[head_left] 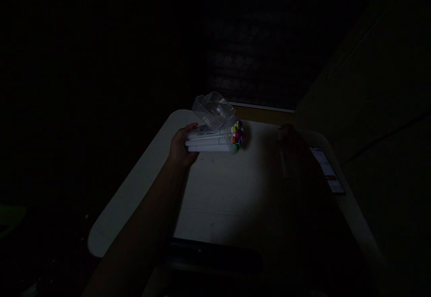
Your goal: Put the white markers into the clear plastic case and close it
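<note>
My left hand is wrapped round the base of a clear plastic case. The case lies on its side, packed with white markers whose coloured ends, yellow, orange, green, pink and purple among them, point right. Its transparent lid is flipped open at the far side. To the right, in deep shadow, my right hand has its fingers closed on a pale, slim marker slanting down toward the tabletop. Darkness hides most of the right hand's fingers and its forearm.
Both hands are over a white, round-cornered table. A phone with its screen lit lies near the right edge. A dark, long object crosses the near edge; its kind is unclear. Walls behind and right are nearly black.
</note>
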A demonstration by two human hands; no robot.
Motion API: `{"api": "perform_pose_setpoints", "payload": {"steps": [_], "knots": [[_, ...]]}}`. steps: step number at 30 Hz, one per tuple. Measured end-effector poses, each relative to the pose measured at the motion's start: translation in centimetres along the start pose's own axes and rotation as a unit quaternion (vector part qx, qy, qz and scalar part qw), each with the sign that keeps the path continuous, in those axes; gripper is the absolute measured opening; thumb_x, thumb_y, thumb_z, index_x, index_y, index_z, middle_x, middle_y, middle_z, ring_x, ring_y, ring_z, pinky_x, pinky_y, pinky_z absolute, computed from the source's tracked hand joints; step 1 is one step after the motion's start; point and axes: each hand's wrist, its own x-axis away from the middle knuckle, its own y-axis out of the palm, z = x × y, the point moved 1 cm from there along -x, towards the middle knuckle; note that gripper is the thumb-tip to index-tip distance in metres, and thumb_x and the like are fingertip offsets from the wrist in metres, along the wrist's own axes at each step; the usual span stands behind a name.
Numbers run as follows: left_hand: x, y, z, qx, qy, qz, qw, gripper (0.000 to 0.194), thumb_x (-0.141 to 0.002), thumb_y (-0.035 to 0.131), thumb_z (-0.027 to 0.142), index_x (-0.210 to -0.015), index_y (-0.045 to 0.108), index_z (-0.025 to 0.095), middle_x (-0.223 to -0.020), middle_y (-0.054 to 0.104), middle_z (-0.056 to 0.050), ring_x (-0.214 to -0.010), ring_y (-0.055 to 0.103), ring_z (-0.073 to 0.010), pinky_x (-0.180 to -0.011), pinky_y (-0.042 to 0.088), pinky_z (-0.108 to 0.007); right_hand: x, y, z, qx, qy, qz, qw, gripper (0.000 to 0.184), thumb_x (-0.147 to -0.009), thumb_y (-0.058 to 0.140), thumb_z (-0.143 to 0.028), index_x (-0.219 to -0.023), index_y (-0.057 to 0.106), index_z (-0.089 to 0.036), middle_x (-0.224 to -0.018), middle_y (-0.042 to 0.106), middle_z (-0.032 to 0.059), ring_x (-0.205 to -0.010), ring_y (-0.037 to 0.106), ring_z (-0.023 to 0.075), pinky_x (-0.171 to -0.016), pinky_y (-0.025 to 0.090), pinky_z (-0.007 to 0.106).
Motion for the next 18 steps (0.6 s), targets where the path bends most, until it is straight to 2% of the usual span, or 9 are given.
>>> {"api": "perform_pose_setpoints", "payload": {"steps": [4, 8, 14, 18], "knots": [[-0.1, -0.1, -0.1, 0.013, 0.001, -0.012, 1.000, 0.021, -0.064, 0.064, 0.031, -0.077, 0.065, 0.014, -0.071, 0.065, -0.002, -0.061, 0.060, -0.0138, -0.058, 0.047, -0.025, -0.2, -1.5, -1.0, -0.062, -0.013, 0.038, 0.997, 0.053, -0.079, 0.058, -0.024, -0.129, 0.041, -0.017, -0.099, 0.064, 0.0082, -0.076, 0.063, 0.0171, -0.067, 0.050, 0.029], [-0.2, -0.3, -0.2, 0.014, 0.001, -0.018, 1.000, 0.023, -0.063, 0.065, 0.032, -0.078, 0.065, 0.014, -0.071, 0.065, -0.003, -0.064, 0.061, -0.0157, -0.060, 0.047, -0.026, 0.4, -3.3, -2.7, -0.191, -0.046, 0.096, 0.976, 0.053, -0.069, 0.061, -0.019, -0.122, 0.050, -0.018, -0.087, 0.063, 0.0040, -0.068, 0.062, 0.0174, -0.064, 0.051, 0.031], [-0.1, -0.3, -0.1, -0.002, 0.001, -0.003, 1.000, 0.024, -0.064, 0.065, 0.031, -0.080, 0.065, 0.014, -0.073, 0.066, -0.002, -0.062, 0.061, -0.0139, -0.054, 0.045, -0.023, 2.7, -7.2, -5.3, -0.248, -0.093, 0.207, 0.942, 0.040, -0.073, 0.064, -0.022, -0.112, 0.058, -0.021, -0.089, 0.063, 0.0029, -0.065, 0.060, 0.0127, -0.061, 0.050, 0.027], [0.0, -0.1, 0.1, 0.000, -0.009, 0.004, 1.000, 0.022, -0.064, 0.064, 0.029, -0.079, 0.066, 0.014, -0.073, 0.067, -0.002, -0.060, 0.060, -0.0138, -0.051, 0.045, -0.023, 4.6, -9.6, -6.9, -0.324, -0.070, 0.262, 0.907, 0.039, -0.075, 0.067, -0.023, -0.113, 0.058, -0.017, -0.084, 0.062, 0.0031, -0.064, 0.062, 0.0123, -0.060, 0.052, 0.028]]}}
